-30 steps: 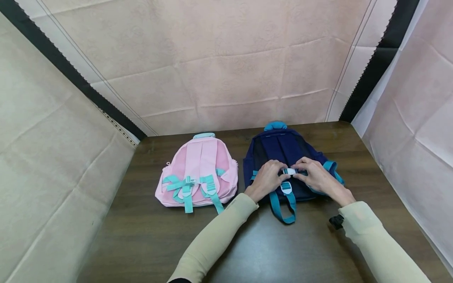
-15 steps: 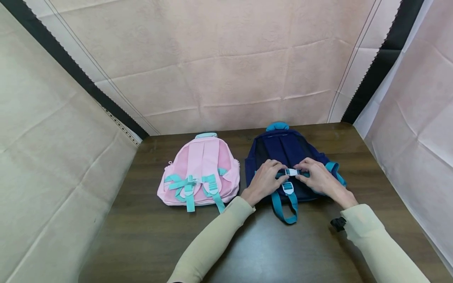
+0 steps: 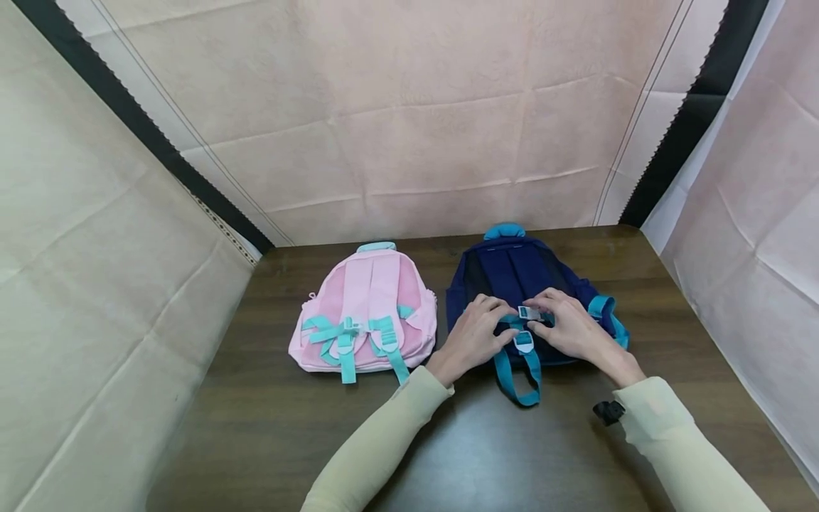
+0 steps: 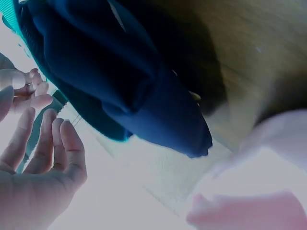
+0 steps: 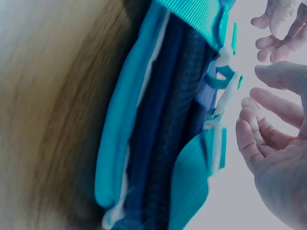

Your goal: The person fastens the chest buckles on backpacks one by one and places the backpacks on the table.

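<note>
In the head view a navy backpack (image 3: 512,274) lies straps-up on the table. My right hand (image 3: 572,327) pinches a pale buckle (image 3: 529,313) between thumb and fingertips over its middle, with the buckle slightly tilted. Just left of the buckle is my left hand (image 3: 473,338), its bent fingers and thumb spread apart around a teal strap; contact is hard to tell. Below them hangs a teal strap loop (image 3: 505,373). The left wrist view shows the left hand (image 4: 45,172) beside the navy backpack (image 4: 120,72); the right wrist view shows the right hand (image 5: 278,134) with curved fingers.
A pink backpack (image 3: 365,284) with mint straps lies to the left, close to the left forearm. The brown table (image 3: 269,427) is bordered by pale cloth walls (image 3: 416,142) at the back and both sides. A black object (image 3: 609,412) is at the right cuff.
The buckle has tilted and looks greyer. My left hand has shifted slightly left and down from it, its fingers a little wider apart, while the right hand stays at the buckle.
</note>
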A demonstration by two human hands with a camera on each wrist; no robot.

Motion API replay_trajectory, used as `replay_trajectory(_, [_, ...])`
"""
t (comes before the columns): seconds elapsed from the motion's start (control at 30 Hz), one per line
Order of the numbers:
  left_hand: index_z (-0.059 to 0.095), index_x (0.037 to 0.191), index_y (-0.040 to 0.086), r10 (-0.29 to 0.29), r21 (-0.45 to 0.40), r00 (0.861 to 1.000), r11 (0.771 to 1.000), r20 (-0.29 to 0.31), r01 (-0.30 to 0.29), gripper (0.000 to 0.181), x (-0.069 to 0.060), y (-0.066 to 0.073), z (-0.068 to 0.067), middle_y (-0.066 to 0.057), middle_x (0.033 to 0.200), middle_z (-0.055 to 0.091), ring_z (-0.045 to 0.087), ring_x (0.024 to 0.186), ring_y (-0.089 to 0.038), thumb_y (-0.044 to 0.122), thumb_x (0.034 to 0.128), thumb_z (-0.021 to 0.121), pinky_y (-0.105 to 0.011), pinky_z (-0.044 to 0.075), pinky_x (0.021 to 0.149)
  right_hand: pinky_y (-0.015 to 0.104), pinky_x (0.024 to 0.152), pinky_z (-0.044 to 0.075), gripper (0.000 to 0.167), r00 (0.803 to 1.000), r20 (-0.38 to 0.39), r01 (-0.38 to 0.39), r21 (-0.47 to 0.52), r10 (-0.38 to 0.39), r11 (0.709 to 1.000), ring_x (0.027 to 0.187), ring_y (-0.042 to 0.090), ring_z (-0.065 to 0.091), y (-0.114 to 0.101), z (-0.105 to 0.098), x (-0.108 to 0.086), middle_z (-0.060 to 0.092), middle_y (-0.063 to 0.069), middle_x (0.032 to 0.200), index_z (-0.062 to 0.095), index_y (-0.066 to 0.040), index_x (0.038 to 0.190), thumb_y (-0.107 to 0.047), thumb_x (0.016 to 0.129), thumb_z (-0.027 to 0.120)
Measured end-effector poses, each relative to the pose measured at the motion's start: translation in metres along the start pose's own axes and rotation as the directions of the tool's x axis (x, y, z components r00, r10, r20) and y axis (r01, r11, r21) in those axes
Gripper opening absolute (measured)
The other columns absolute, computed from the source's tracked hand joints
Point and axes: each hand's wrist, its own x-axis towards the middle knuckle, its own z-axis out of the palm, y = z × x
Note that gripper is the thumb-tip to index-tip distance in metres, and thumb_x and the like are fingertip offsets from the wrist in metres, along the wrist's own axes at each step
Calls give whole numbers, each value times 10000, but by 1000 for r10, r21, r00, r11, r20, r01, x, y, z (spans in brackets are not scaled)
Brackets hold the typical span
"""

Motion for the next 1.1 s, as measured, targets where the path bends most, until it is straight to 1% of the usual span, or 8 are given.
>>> replay_trajectory(0.07, [740,1387,162,-2,8,1000,1000,16,2,380,-4,-2,-2,-32,1407,735,629,1291,-214,356,1060,733,-337,548,1125,472,837,608,360,1000,10,10,7,-10,1000,1009,328,699,-5,2,0,703,190,1168,737,40,1312,-45,965,788])
replay_trajectory(0.13, [726,1409,167,-6,11,1000,1000,29,5,396,-8,-6,-5,-33,1425,728,622,1302,-217,361,1064,727,-346,542,1134,506,856,627,372,1000,20,18,26,-18,1000,1033,349,712,-10,4,0,698,201,1192,730,41,1325,-49,968,788])
replay_trajectory(0.3, [717,1418,163,-19,5,999,1000,34,19,398,-20,-14,-15,-46,1433,723,624,1301,-231,346,1065,727,-361,548,1130,571,914,637,389,999,31,27,79,-30,996,1109,403,728,-21,10,2,687,212,1248,720,37,1346,-73,980,793])
replay_trajectory(0.57, [738,1384,134,-71,-49,997,996,34,72,381,-38,-26,-31,-76,1419,725,628,1303,-257,316,1050,753,-407,552,1132,548,877,635,412,996,14,82,84,-84,993,1073,370,712,-42,21,8,703,193,1250,717,19,1355,-97,972,811])
replay_trajectory(0.7, [748,1366,119,-86,-56,996,995,13,87,375,-47,-33,-41,-85,1393,734,633,1282,-258,306,1041,765,-405,565,1112,551,909,637,423,995,17,96,80,-98,992,1099,360,711,-53,26,12,707,186,1263,720,17,1354,-118,966,823])
replay_trajectory(0.87, [760,1337,111,-95,-37,995,995,-25,94,360,-59,-44,-53,-96,1364,742,646,1251,-264,294,1028,783,-404,586,1081,546,957,634,449,994,37,103,80,-106,991,1110,337,695,-64,33,18,709,197,1265,720,11,1366,-150,963,834])
replay_trajectory(1.1, [766,1315,90,-137,-45,989,990,-50,135,348,-74,-62,-65,-112,1355,748,651,1271,-294,250,1009,802,-441,571,1114,553,1008,614,495,992,68,104,90,-111,990,1148,334,672,-77,42,28,693,191,1305,700,-9,1408,-209,975,830])
